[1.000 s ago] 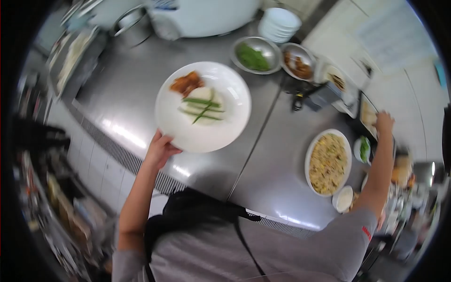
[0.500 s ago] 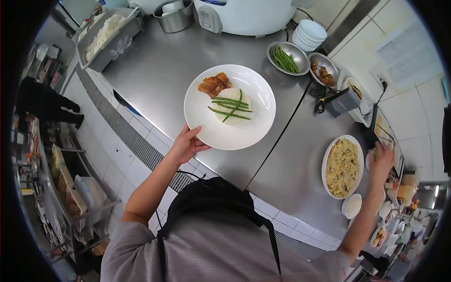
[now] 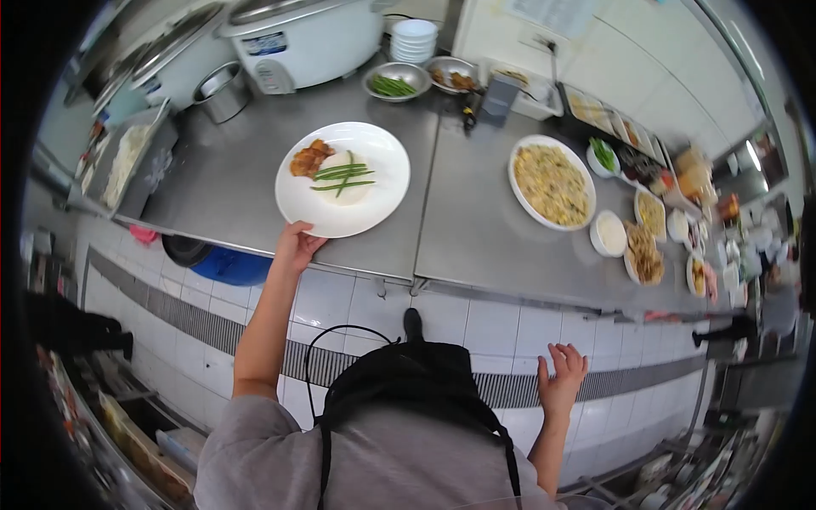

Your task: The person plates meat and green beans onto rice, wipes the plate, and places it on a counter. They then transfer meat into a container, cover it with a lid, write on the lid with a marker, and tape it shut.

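Note:
My left hand (image 3: 297,247) grips the near rim of a large white plate (image 3: 378,201), holding it level over the steel counter (image 3: 246,170). On the plate lie a mound of rice topped with green beans (image 3: 341,176) and browned meat pieces (image 3: 308,159). My right hand (image 3: 561,378) hangs low by my side with fingers spread and nothing in it, well below the counter edge. A second white plate of fried rice (image 3: 552,182) rests on the counter to the right.
A rice cooker (image 3: 299,38), a steel pot (image 3: 223,92), stacked white bowls (image 3: 414,39) and steel bowls of green beans (image 3: 394,83) and meat (image 3: 454,76) line the back. Small dishes (image 3: 646,242) and food trays (image 3: 595,110) crowd the right. A rice tray (image 3: 123,161) sits at left.
My right hand has left the dishes at the counter's right end and dropped to my side. I have stepped back from the counter; the plate stays in my left hand.

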Action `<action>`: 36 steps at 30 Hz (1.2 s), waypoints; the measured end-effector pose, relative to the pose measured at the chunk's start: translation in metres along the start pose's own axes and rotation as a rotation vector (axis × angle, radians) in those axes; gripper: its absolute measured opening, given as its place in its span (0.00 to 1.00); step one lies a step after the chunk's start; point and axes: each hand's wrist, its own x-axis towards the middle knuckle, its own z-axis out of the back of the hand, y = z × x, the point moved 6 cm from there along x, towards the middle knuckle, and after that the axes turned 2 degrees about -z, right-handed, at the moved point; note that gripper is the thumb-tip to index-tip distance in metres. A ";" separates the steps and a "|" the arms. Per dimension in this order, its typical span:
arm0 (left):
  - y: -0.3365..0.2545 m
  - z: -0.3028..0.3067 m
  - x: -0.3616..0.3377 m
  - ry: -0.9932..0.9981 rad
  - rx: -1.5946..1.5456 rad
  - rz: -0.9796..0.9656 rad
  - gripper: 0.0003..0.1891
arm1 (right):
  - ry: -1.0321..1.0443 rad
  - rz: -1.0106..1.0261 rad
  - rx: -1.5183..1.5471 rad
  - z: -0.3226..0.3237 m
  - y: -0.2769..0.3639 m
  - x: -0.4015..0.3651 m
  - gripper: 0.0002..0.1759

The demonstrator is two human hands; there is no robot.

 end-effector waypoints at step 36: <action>0.339 -0.511 -0.342 0.705 0.053 0.404 0.27 | 0.002 -1.392 0.470 -0.036 -0.589 -0.458 0.12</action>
